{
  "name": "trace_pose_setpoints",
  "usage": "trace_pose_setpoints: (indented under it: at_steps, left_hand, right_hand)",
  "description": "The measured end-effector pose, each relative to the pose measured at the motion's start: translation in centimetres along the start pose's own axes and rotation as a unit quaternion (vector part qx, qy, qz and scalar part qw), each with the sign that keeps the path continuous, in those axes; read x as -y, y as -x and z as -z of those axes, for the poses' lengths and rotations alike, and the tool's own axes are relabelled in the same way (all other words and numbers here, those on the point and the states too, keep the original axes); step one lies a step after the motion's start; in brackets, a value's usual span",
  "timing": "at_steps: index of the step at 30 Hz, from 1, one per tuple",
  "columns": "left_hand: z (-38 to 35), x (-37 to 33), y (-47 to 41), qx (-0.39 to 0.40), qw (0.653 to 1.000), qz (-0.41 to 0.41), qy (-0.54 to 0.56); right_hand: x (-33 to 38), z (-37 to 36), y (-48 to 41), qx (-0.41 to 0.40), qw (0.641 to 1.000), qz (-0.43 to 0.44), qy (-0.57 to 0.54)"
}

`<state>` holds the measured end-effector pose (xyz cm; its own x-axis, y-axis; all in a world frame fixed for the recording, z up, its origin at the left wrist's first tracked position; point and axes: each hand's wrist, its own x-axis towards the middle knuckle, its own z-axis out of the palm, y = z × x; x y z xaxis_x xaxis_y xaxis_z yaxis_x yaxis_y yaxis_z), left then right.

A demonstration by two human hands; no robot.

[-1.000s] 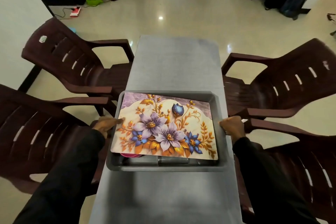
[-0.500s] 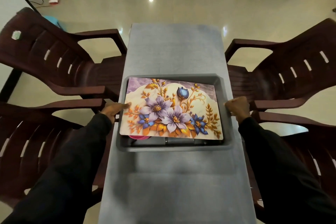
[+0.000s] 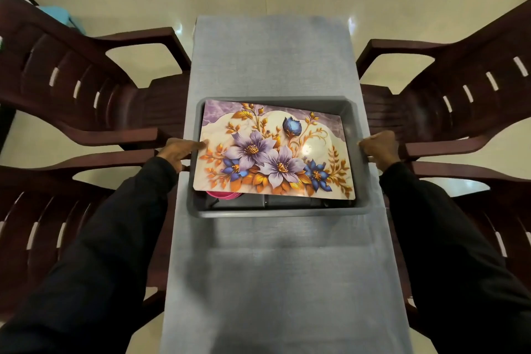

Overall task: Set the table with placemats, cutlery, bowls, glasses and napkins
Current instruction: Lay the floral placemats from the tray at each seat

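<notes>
Grasping bin at both short sides: left hand curling round left rim with one fingertip reaching onto mat edge, right hand clenching round right rim. Sitting mid-table, bin spanning almost full width; not telling whether resting on cloth or lifted just clear. Lying loose on top of contents, mat tilting slightly, near edge short of near wall. Peeking out beneath at near left, a pink item; dark shapes beside it, not identifiable. Judging risks: tipping bin while shifting it, sending loose mat sliding off; jolting hidden contents, possibly glasses, into each other; knocking knuckles or rim against chair arms crowding both sides; pushing bin sideways past narrow table edge; dragging it and rucking the cloth. Lifting mat one-handed from left edge likely bending it and snagging whatever lies under. Counting: one bin, one mat showing (more stacked under it, not telling), one pink item, one table, four chairs, two left and two right, two hands. Seeing no cutlery, bowls, glasses or napkins laid out; nothing set yet, task judged at its very start.
</notes>
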<state>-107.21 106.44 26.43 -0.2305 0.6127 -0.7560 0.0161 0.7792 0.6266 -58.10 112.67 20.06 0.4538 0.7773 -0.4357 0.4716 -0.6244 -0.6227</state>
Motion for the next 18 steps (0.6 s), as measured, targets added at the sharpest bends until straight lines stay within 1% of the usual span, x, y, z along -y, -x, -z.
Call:
trace_pose_setpoints:
  at_steps: [8, 11, 14, 18]
  left_hand:
    - [-0.3, -0.2, -0.8, -0.005, 1.000, -0.009, 0.005]
    - [-0.5, 0.5, -0.8, -0.028, 0.999, -0.017, 0.017]
    - [-0.6, 1.6, -1.0, -0.049, 0.998, -0.042, 0.026]
    - [-0.8, 2.1, -1.0, -0.051, 0.996, -0.054, 0.044]
  right_hand:
    - [0.8, 0.0, 0.7, -0.018, 1.000, -0.007, -0.019]
    - [1.2, 0.0, 2.0, -0.027, 1.000, 0.012, -0.005]
    - [0.9, 0.0, 2.7, -0.009, 0.999, 0.047, 0.007]
    - [1.4, 0.0, 2.6, -0.002, 0.999, 0.049, -0.003]
